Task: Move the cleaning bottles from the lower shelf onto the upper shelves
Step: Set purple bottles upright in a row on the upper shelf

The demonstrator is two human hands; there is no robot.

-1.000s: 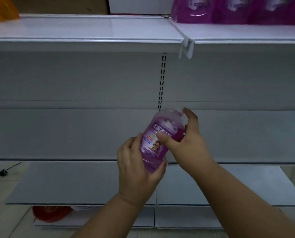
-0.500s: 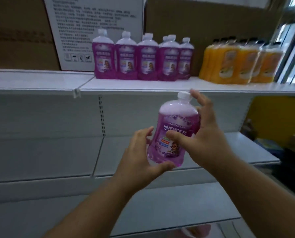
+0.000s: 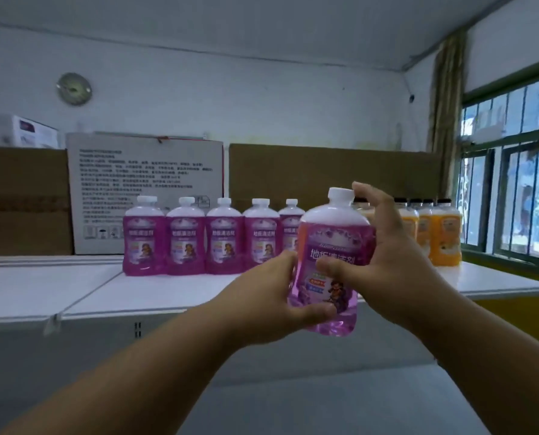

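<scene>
I hold a purple cleaning bottle [image 3: 335, 243] with a white cap upright in both hands, just in front of the top shelf [image 3: 183, 293]. My left hand [image 3: 268, 296] cups its lower left side and base. My right hand [image 3: 384, 262] grips its right side, thumb across the label, fingers up by the cap. A row of several matching purple bottles [image 3: 199, 240] stands on the top shelf, to the left of the held one and further back.
Several orange bottles [image 3: 431, 237] stand at the right on the same shelf, partly hidden by my right hand. A white printed box [image 3: 142, 171] and brown cartons [image 3: 23, 199] stand behind the rows. A window [image 3: 512, 183] is at the right. A lower shelf [image 3: 293, 397] lies below.
The bottle has been lifted from down by the lower shelves to the level of the top shelf, and my view has tilted upward. Both hands keep the same grip.
</scene>
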